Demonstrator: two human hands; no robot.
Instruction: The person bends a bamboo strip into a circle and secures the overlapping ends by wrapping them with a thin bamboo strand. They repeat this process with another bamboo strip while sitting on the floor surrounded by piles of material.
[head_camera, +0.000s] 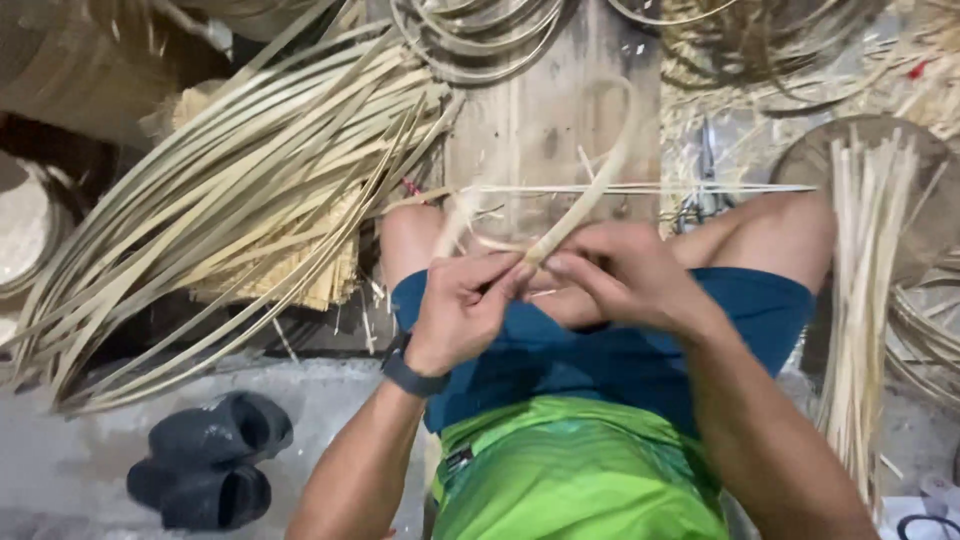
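Here, left hand (462, 310) and right hand (620, 275) both pinch a bent bamboo strip (600, 180) over the lap. Strip pile (220, 190) lies left, sandals (205, 460) below.

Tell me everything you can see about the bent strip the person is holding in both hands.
The bent strip is a flat, pale tan sliver, seemingly bamboo or cane. It rises from the hands, arches over the wooden board and curves back down in a loop, blurred at the top. Its lower end is pinched between the left hand and the right hand, above the person's lap. Thin straight slivers cross behind it.
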